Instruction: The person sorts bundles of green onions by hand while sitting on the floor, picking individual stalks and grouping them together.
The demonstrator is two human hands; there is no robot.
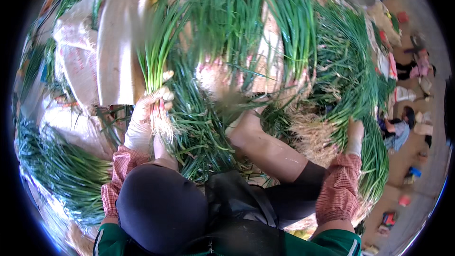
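My left hand, in a pale glove, is closed round a small bunch of green onions. The leaves point up and away from me; pinkish-white bulbs and stringy roots hang below the fingers. On the right, my gloved right hand is at the stems of a large heap of green onions, its fingers curled in among them and partly hidden. Roots of that heap fan out left of the hand. Red checked sleeve covers go over both forearms.
Between my bare legs lie loose green leaves. Sorted onion bunches lie ahead, with white woven sacks at far left and another onion pile nearer. Beyond the heap at right, a person sits on the floor among scattered things.
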